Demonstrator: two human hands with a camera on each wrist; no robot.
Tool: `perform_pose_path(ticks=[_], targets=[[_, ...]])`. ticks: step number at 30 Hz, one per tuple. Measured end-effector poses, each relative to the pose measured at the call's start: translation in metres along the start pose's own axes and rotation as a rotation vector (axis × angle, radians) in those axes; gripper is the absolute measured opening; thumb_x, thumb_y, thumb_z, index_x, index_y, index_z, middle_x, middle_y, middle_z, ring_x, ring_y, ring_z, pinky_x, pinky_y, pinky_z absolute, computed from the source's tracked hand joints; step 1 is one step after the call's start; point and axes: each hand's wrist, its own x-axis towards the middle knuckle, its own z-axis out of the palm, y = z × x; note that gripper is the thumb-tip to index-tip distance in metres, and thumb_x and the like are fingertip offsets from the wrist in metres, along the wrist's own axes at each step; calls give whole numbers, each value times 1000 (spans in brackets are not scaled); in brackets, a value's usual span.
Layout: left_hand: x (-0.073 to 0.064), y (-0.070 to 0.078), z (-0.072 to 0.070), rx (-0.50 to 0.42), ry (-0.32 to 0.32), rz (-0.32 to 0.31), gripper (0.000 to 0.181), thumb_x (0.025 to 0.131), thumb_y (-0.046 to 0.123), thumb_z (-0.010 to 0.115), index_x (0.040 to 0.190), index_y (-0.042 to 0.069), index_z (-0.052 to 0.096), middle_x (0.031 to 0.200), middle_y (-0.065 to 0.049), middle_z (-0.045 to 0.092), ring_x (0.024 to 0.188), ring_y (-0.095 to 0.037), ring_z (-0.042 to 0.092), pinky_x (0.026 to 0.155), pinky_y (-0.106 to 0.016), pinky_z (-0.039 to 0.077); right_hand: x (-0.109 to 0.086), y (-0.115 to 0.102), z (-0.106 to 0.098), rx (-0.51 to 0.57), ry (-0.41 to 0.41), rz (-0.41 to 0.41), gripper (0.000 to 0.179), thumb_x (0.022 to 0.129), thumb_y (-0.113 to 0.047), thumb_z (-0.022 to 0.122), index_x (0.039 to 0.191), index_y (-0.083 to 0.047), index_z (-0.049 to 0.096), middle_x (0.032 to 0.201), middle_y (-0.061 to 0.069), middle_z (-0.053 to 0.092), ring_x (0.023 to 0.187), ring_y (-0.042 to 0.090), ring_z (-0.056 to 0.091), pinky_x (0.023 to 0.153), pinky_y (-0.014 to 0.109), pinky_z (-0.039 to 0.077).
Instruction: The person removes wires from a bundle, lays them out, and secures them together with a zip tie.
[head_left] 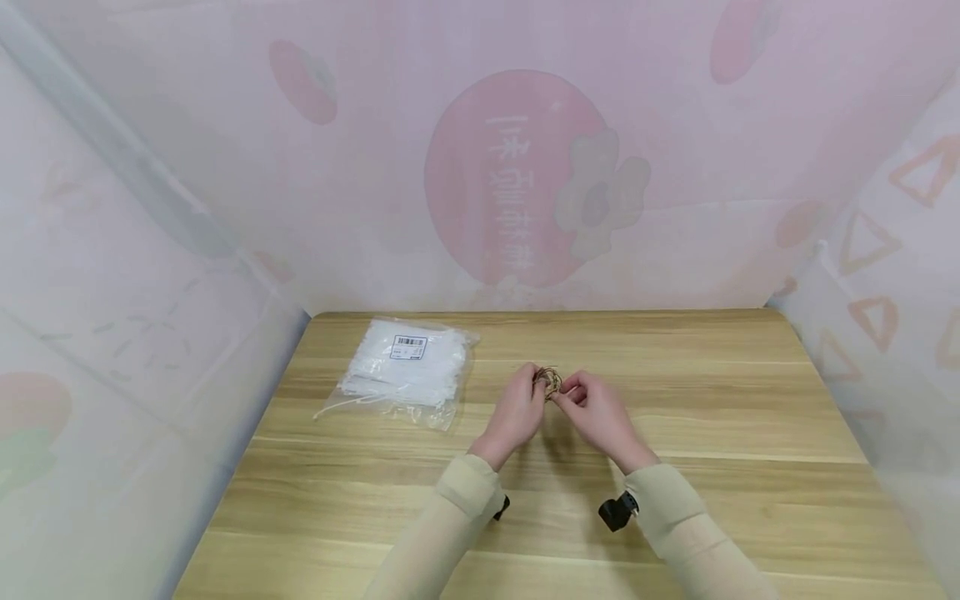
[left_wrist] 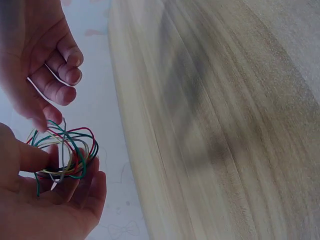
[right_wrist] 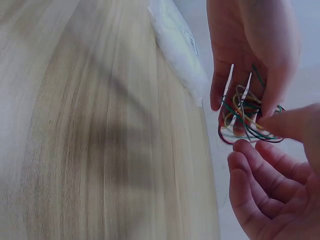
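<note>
A loose coil of thin red, green, yellow, white and dark wires (left_wrist: 75,150) is held up above the table between both hands. My left hand (head_left: 516,410) grips it, thumb on one side and curled fingers on the other. My right hand (head_left: 600,417) comes in from the right, with thumb and index finger pinching at the coil's edge; its other fingers are loosely bent. Thin white strips, which look like a cable tie (right_wrist: 228,85), stick out of the coil beside the left fingers. How the strips run among the wires is partly hidden.
On the left of the wooden table (head_left: 720,500) lies a clear plastic bag (head_left: 408,362) full of white cable ties, with a barcode label. One tie (head_left: 348,405) pokes out toward the left. Printed cloth walls (head_left: 360,208) stand around the table's back and sides.
</note>
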Motion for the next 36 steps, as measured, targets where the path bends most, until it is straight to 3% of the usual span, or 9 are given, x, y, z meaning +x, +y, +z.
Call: perform_pose_path(ticks=[6, 10, 15, 21, 25, 28, 32, 36], targets=[[0, -3, -4, 11, 6, 16, 19, 107, 8, 47, 119, 0, 60, 109, -9, 67, 95, -19, 64, 81, -35, 53, -2, -1, -5, -1, -6, -6, 23, 97, -27, 71, 104, -6, 66, 87, 3, 67, 82, 20, 65, 75, 41, 53], [-1, -4, -6, 38, -6, 32, 17, 106, 7, 49, 114, 1, 63, 105, -8, 67, 92, -18, 63, 79, -34, 52, -2, -4, -10, 14, 1, -23, 22, 98, -24, 69, 107, -5, 66, 92, 5, 66, 83, 21, 64, 75, 41, 53], [-2, -6, -6, 114, -56, 55, 11, 103, 4, 54, 109, 2, 63, 96, -5, 64, 84, -17, 60, 74, -31, 51, 1, -7, -13, -3, 21, -135, 20, 98, -15, 69, 113, -1, 67, 99, 8, 67, 84, 21, 65, 73, 39, 54], [-3, -9, -7, 188, -137, 105, 8, 101, 6, 61, 108, 4, 64, 97, -5, 67, 84, -13, 60, 75, -29, 51, 5, -9, -12, -126, 8, -276, 25, 97, -10, 70, 121, -4, 72, 119, 13, 69, 104, 30, 67, 84, 45, 56], [-5, -9, -8, 149, -154, 116, 16, 99, 8, 65, 115, 5, 69, 103, -4, 72, 86, -10, 63, 78, -27, 52, 8, -12, -9, -193, -28, -337, 24, 95, -8, 73, 118, -4, 75, 117, 11, 72, 111, 30, 67, 93, 47, 52], [-6, -9, -9, 111, -151, 113, 18, 99, 7, 66, 116, 6, 71, 102, -3, 73, 83, -7, 62, 75, -25, 52, 9, -12, -6, -215, -42, -348, 24, 92, -7, 76, 115, -4, 76, 112, 10, 73, 106, 28, 68, 90, 45, 54], [-7, -11, -10, 59, -152, 68, 7, 97, 11, 71, 102, 7, 74, 87, 1, 71, 67, -6, 55, 61, -23, 48, 9, -10, -3, -211, -45, -353, 16, 90, -7, 78, 106, -6, 79, 103, 6, 74, 96, 24, 69, 82, 41, 56], [-8, -16, -12, 0, -151, 3, 8, 92, 15, 78, 92, 7, 76, 77, 6, 67, 58, -5, 53, 54, -22, 46, 8, -4, -3, -216, -55, -350, 6, 91, -8, 78, 96, -5, 79, 94, 2, 73, 88, 20, 69, 77, 39, 56]])
